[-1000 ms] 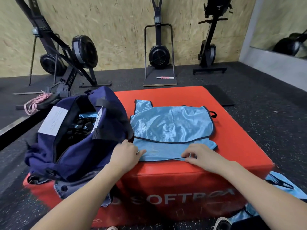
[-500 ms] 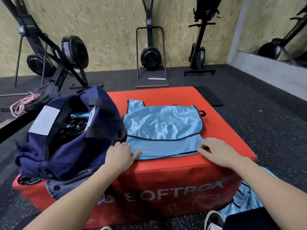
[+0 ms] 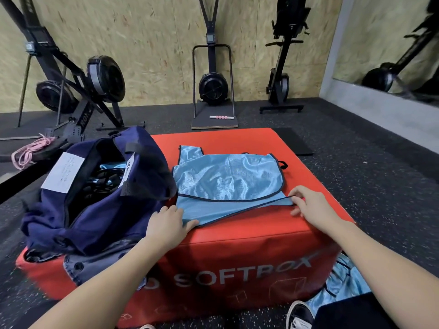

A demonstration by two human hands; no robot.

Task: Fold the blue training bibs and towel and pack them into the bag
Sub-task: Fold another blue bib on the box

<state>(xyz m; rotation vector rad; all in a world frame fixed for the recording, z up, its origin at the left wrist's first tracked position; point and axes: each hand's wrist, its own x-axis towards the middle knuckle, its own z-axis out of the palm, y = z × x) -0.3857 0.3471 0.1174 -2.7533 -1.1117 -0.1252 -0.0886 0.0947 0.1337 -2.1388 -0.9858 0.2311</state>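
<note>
The bag's paper label at nine o'clock is too blurred to read; the shoe (five o'clock) is cut off.

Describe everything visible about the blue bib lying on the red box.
The light blue bib is shiny mesh-like fabric with dark trim along its edges. It lies flat, partly folded, on top of the red soft box, beside the navy bag, whose side touches its left edge. The left hand rests on its near left corner; the right hand pinches the trim at its near right corner, lifting it slightly.
</note>
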